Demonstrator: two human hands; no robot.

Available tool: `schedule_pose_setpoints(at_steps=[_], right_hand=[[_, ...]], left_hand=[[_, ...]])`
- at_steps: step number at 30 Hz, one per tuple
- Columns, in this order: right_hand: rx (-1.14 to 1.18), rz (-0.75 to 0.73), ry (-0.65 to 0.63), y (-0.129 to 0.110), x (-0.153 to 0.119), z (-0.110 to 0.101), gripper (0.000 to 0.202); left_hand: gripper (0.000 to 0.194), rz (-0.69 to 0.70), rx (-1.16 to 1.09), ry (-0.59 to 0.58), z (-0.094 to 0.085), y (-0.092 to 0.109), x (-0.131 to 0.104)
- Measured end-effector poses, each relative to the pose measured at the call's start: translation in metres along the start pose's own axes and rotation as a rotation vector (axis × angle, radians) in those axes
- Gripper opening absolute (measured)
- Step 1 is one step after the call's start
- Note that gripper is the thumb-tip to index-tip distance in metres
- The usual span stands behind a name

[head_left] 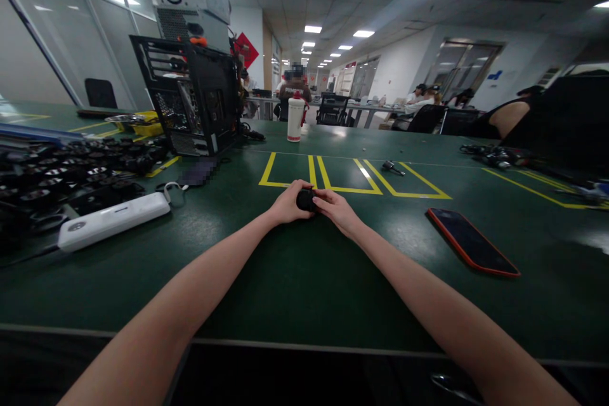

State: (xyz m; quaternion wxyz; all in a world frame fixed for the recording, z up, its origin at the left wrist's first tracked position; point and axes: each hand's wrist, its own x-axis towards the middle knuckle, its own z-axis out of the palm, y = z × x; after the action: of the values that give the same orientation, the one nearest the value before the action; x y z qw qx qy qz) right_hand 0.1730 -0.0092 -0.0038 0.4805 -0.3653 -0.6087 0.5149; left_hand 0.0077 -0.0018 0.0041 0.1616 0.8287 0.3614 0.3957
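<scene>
Both my hands meet over the green table (285,266), around a small round black part (305,200) whose exact kind I cannot make out. My left hand (289,203) wraps it from the left, fingers curled over its far side. From the right, the fingertips of my right hand (337,209) pinch its edge. Just beyond my hands lie rectangles of yellow tape (349,190). A small dark piece with metal prongs (392,168) rests inside the right-hand rectangle.
An orange-edged phone (473,243) lies to the right. On the left are a white power strip (114,221), a heap of black parts (109,168) and an open computer case (195,95). A white bottle (295,119) stands at the back. Several people sit farther off.
</scene>
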Motion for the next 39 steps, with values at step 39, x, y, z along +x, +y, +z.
schedule_pose_setpoints(at_steps=[39], right_hand=[[-0.010, -0.109, -0.033, -0.005, -0.009, 0.001, 0.035]], left_hand=[[0.060, -0.003, -0.037, 0.007, 0.002, -0.003, 0.002]])
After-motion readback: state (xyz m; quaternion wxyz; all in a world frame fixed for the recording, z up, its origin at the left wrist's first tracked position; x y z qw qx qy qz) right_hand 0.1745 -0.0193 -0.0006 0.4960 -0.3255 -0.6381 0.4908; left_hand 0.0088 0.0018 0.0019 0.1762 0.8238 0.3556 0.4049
